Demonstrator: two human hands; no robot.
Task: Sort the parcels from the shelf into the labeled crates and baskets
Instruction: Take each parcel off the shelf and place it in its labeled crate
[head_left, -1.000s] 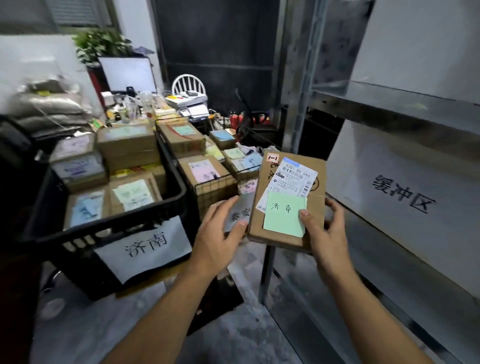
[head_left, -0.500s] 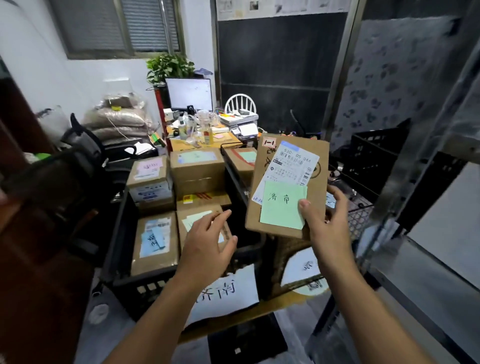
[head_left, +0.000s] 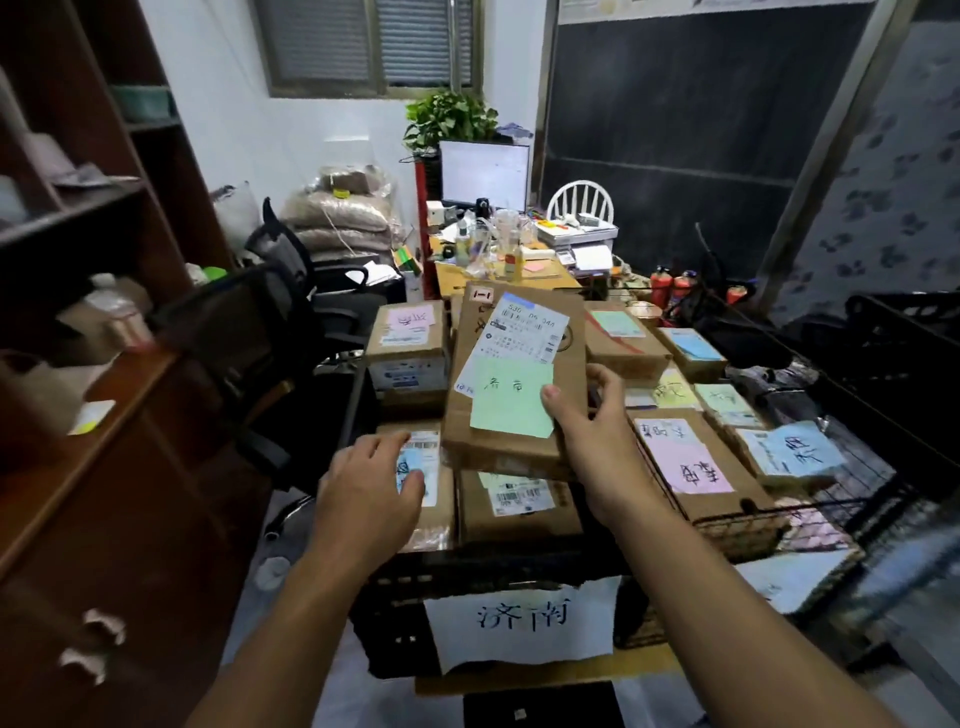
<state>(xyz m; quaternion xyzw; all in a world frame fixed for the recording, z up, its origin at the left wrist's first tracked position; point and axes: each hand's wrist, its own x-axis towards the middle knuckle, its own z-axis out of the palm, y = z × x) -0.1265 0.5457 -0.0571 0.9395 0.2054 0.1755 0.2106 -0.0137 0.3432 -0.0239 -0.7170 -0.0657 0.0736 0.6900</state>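
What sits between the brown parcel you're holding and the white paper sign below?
Head view: a white-labelled brown cardboard box, lying in the black plastic crate.

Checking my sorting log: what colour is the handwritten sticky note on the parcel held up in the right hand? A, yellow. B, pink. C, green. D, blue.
C: the right hand grips the parcel, and the sticky note on its face is pale green.

I count two hands, the left hand (head_left: 371, 486) and right hand (head_left: 592, 431), one raised parcel (head_left: 519, 338), one black crate (head_left: 395, 597), one wire basket (head_left: 737, 522), one monitor (head_left: 484, 174), one white chair (head_left: 581, 200), one plant (head_left: 449, 117).
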